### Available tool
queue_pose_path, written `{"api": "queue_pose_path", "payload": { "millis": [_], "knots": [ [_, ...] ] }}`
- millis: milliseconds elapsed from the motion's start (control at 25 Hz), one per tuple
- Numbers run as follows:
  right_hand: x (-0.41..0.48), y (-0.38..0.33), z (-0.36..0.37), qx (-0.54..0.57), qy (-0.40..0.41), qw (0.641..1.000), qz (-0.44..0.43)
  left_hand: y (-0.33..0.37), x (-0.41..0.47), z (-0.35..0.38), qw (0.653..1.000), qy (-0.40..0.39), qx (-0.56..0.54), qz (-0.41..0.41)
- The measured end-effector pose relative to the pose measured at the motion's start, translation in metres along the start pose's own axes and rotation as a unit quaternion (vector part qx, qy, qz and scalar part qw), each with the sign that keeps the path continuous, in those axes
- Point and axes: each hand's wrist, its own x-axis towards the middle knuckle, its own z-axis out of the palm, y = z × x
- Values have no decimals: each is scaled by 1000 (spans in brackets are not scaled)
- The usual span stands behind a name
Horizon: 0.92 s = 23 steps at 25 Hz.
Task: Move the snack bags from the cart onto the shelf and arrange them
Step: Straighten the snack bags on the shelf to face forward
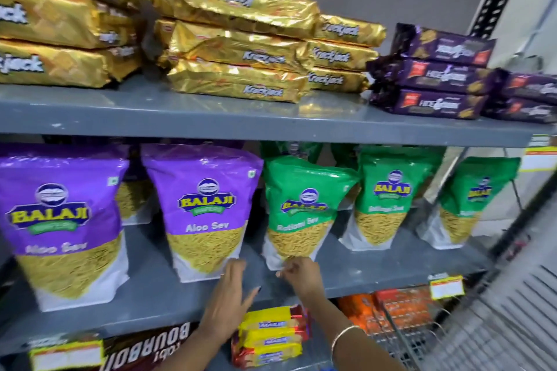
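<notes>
On the grey metal middle shelf (180, 295), two purple Balaji Aloo Sev pouches (205, 205) are standing upright at the front left, with a third partly hidden behind them. To their right, three green Balaji Ratlami Sev pouches (301, 208) are standing in a row, with more green tops peeking out behind.

The person's left hand (232, 289) is hovering with fingers spread open, gripping nothing, its fingertips just touching the bottom corner of the second purple pouch. The right hand (298, 272) is curling its fingers at the lower edge of the first green pouch; whether it is pinching the pouch cannot be told.

The upper shelf (150, 111) above is carrying stacked gold foil Krackjack packs (241, 48) and dark purple biscuit packs (437, 84). A wire cart (422, 337) is showing at the lower right.
</notes>
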Motion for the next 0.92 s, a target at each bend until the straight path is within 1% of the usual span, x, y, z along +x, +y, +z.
{"api": "queue_pose_path", "payload": {
  "millis": [40,120,160,240,280,320,440,480,520,560,600,640,680,720,800,840,880,920],
  "knots": [
    [2,9,-16,-3,28,999,18,11,15,9,999,-25,-29,-18],
    [15,28,-42,33,70,996,35,28,48,22,990,-44,-97,-88],
    [23,34,-50,56,65,996,27,31,63,27,984,-49,-126,-120],
    [43,43,-58,88,1,996,11,33,85,36,973,-75,-138,-170],
    [52,47,-59,93,-34,995,3,35,89,40,971,-75,-133,-186],
    [59,50,-59,91,-50,995,-7,34,91,46,970,-68,-133,-192],
    [76,64,-64,112,-56,992,-26,41,93,61,966,-50,-151,-206],
    [78,69,-68,125,-70,989,-38,47,91,62,965,-34,-162,-203],
    [78,74,-75,136,-87,986,-48,55,87,64,967,1,-154,-203],
    [78,77,-83,145,-98,983,-56,57,81,67,972,58,-112,-199],
    [80,86,-92,143,-90,984,-55,62,70,73,976,111,-35,-186],
    [82,95,-104,126,-67,988,-49,71,57,80,978,127,30,-164],
    [84,106,-116,100,-36,994,-30,83,43,88,984,118,69,-118],
    [86,119,-130,84,-3,996,-4,95,34,102,992,90,75,-51],
    [92,147,-161,58,69,994,57,130,41,129,1000,-5,-2,21],
    [97,158,-178,63,106,990,62,145,57,142,998,-40,-33,20],
    [102,166,-190,88,134,985,57,159,74,152,997,-48,-61,1],
    [109,173,-200,126,134,982,48,173,94,162,992,-60,-100,-47]
  ]
}}
